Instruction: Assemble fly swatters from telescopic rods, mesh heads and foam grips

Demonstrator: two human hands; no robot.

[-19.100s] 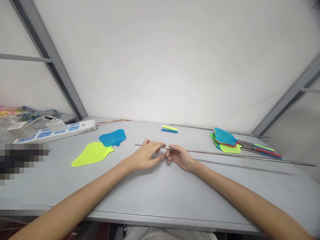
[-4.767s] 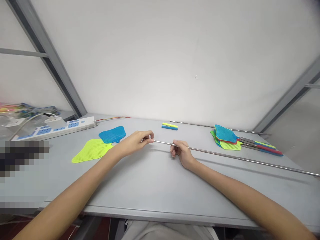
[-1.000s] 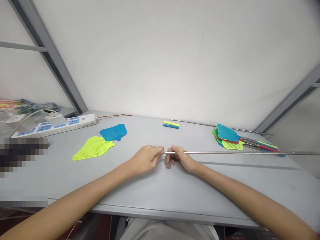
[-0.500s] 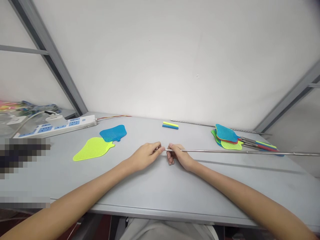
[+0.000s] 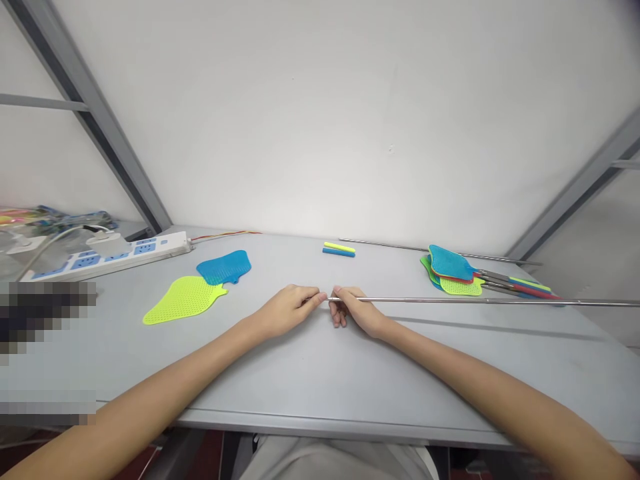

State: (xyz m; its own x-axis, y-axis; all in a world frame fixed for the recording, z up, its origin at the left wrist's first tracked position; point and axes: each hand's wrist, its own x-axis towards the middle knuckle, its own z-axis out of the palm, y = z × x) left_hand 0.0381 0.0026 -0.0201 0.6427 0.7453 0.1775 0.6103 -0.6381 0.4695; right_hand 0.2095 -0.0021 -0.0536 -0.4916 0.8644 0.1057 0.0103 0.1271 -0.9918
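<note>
A long metal telescopic rod [image 5: 450, 301] runs from between my hands out past the right edge of the view, raised over the table. My right hand [image 5: 357, 310] is closed on the rod near its left end, thumb on top. Pinching the rod's very tip, my left hand [image 5: 293, 308] has thumb and fingers pressed together. To the left lie a yellow-green fly swatter head [image 5: 183, 301] and a blue fly swatter head [image 5: 225, 268]. Beyond the hands, a yellow tube [image 5: 339, 247] and a blue tube [image 5: 339, 252] rest side by side.
On the right are several stacked fly swatters [image 5: 453, 265] with metal shafts and coloured handles. A second metal rod [image 5: 390, 245] lies along the wall. A white power strip [image 5: 165, 247] with plugs is at the left, and grey posts [image 5: 117, 153] frame the wall.
The view has shifted slightly. Both hands stay at the rod's left end with nearly the same grip, and the objects on the table have not moved.
</note>
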